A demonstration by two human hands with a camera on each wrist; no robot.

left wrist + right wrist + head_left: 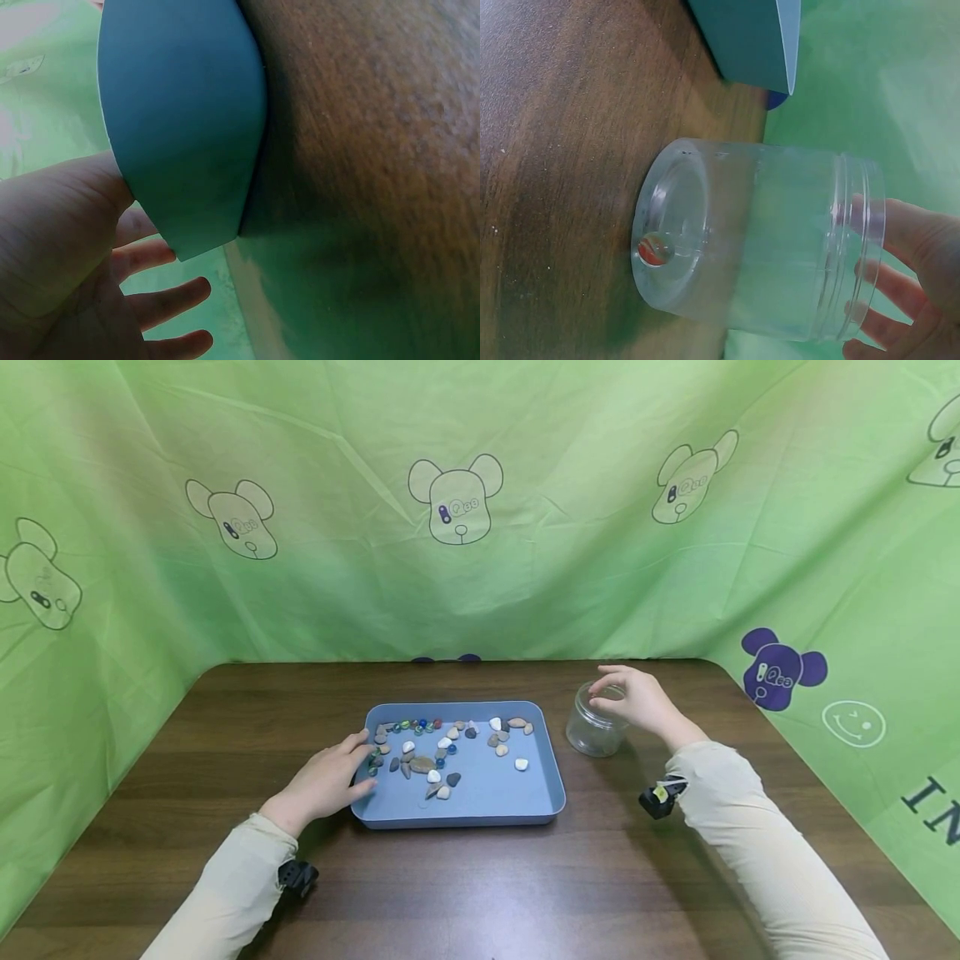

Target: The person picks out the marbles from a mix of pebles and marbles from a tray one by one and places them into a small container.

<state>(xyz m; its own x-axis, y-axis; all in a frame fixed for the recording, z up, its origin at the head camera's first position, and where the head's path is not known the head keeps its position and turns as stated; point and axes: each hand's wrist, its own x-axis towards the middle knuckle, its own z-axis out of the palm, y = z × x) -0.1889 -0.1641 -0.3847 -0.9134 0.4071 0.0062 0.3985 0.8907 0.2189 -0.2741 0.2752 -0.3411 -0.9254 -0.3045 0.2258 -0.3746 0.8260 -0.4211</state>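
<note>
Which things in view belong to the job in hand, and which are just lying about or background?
Apparently in the job:
blue tray, left hand at its edge
marbles and stones in it
clear jar, right hand at its mouth
orange-streaked marble inside

Just surroundings:
wooden table
printed green cloth
black wrist devices

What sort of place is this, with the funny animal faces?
Perhaps a little corner set up for recording tabletop activities. A green cloth printed with cartoon faces hangs around a brown table, and a small black device sits at each of the person's wrists.
</note>
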